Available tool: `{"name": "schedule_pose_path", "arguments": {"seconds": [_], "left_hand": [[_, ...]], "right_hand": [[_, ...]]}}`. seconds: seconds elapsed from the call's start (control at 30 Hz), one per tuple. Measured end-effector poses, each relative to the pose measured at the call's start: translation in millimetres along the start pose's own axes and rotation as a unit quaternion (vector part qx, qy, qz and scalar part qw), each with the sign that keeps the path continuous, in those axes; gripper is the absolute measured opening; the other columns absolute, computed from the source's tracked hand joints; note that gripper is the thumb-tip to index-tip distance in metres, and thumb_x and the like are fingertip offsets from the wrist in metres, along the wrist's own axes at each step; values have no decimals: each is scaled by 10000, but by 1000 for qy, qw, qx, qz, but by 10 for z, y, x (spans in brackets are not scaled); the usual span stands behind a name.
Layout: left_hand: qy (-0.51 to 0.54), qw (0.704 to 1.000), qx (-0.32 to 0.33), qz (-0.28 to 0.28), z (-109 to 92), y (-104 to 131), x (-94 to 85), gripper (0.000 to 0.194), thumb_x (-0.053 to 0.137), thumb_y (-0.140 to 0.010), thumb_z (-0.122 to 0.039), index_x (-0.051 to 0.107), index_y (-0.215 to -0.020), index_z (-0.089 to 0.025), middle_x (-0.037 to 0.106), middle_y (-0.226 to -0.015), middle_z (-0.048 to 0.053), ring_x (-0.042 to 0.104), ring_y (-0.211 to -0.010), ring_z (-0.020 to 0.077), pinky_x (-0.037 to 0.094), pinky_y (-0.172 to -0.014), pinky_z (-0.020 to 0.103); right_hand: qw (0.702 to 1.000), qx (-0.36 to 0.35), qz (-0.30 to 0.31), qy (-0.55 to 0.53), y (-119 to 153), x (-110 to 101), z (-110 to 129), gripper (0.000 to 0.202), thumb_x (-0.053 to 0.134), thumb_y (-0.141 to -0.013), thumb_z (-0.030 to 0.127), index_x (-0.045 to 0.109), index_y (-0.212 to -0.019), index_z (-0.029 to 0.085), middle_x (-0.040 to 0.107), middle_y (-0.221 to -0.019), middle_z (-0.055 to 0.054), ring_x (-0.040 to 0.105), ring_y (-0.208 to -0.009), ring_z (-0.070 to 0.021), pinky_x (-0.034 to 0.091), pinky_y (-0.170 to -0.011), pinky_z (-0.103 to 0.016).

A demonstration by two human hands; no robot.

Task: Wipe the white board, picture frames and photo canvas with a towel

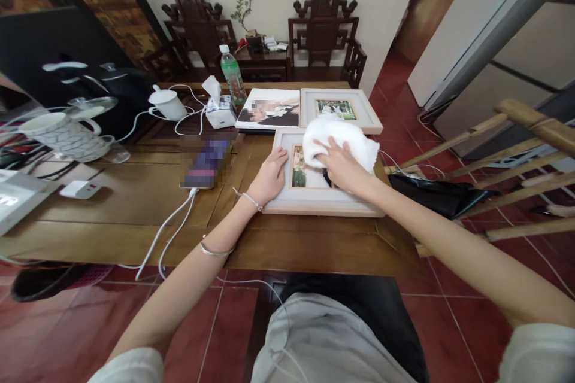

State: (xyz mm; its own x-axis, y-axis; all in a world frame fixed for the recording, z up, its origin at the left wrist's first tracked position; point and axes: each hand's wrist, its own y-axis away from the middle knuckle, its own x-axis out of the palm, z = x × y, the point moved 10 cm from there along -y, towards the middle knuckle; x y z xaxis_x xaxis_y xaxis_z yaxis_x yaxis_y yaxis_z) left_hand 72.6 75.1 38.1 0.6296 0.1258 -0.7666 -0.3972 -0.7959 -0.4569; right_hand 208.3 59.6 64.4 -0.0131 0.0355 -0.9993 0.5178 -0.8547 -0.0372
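A light wooden picture frame (287,198) lies flat on the table close to me, with a small photo in its wide pale mount. On its left edge rests my left hand (271,176), fingers lying flat along the border and holding nothing. My right hand (340,166) presses a bunched white cloth (339,134) onto the frame's upper right part. The cloth covers part of the photo and of the frame's far edge. Just behind lie a second pale frame (372,115) with a photo and a white-edged picture panel (278,97).
On the wooden table (135,203) left of the frames are a phone (205,164) on a white cable, a tissue box (221,112), a green-labelled bottle (232,75), a lidded white cup (167,103) and a patterned mug (67,134). A bamboo chair (530,116) stands at right.
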Motion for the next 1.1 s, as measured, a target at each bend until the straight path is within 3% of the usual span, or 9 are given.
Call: {"name": "schedule_pose_path", "arguments": {"seconds": [0.1,0.23,0.43,0.53,0.63,0.73,0.9,1.0,1.1], "left_hand": [[-3,1000,1,0,-6,-1,-7,451,415,-845,-74,631,-1239,-106,607,-1358,150,460,-1381,295,367,-1179,507],[3,1000,2,-1,-12,-3,-8,457,420,-838,-71,634,-1237,-137,613,-1355,131,461,-1381,292,372,-1174,520],[-1,1000,4,-12,-29,1,-16,485,419,-820,-54,622,-1251,-143,619,-1350,118,444,-1394,282,382,-1170,507],[-2,1000,1,-9,-34,5,-15,479,408,-827,-49,619,-1250,-128,607,-1362,132,441,-1396,283,372,-1176,504],[-2,1000,-3,-6,-36,6,-18,466,394,-842,-51,614,-1247,-118,605,-1364,139,442,-1396,284,364,-1178,508],[-2,1000,-1,-5,-56,4,-20,448,374,-867,-62,609,-1245,-112,608,-1358,141,440,-1398,275,363,-1179,489],[11,1000,-8,-14,-48,8,-33,442,341,-914,-95,553,-1301,-119,609,-1351,144,443,-1397,263,368,-1171,464],[21,1000,-13,-16,-39,11,-43,436,331,-959,-144,492,-1363,-134,575,-1396,142,452,-1389,253,353,-1173,456],[41,999,-13,-22,-68,7,-85,458,307,-1016,-265,399,-1438,-113,490,-1478,170,453,-1387,250,340,-1176,434]], "right_hand": [[999,24,-29,30,-191,-5,-181,603,369,-781,-73,594,-1303,128,246,-1627,-121,163,-1460,-458,243,-1067,-736],[999,3,12,43,-188,53,-23,595,375,-790,-73,614,-1290,145,307,-1604,-121,165,-1460,-462,216,-1064,-757],[989,-79,124,-18,431,-46,576,598,390,-730,-89,672,-1191,168,406,-1555,-107,356,-1387,-432,407,-1007,-660],[979,-133,138,-61,738,-174,861,597,402,-711,-91,679,-1159,190,470,-1513,-97,427,-1356,-385,462,-999,-575],[978,-151,128,-70,826,-226,999,563,414,-719,-75,673,-1154,171,461,-1518,-105,419,-1359,-400,457,-994,-601],[984,-127,107,-57,675,-165,971,553,404,-746,-65,655,-1191,147,428,-1540,-109,347,-1400,-428,401,-1026,-656],[994,-49,100,0,174,55,664,576,418,-790,-50,623,-1288,156,296,-1609,-104,221,-1446,-469,303,-1069,-708],[998,-35,43,24,-178,18,487,542,428,-831,-22,619,-1307,153,323,-1595,-127,204,-1453,-462,258,-1082,-725],[998,-27,-16,52,-497,-63,351,476,432,-870,6,659,-1262,152,365,-1572,-141,160,-1474,-434,136,-1125,-726]]}}
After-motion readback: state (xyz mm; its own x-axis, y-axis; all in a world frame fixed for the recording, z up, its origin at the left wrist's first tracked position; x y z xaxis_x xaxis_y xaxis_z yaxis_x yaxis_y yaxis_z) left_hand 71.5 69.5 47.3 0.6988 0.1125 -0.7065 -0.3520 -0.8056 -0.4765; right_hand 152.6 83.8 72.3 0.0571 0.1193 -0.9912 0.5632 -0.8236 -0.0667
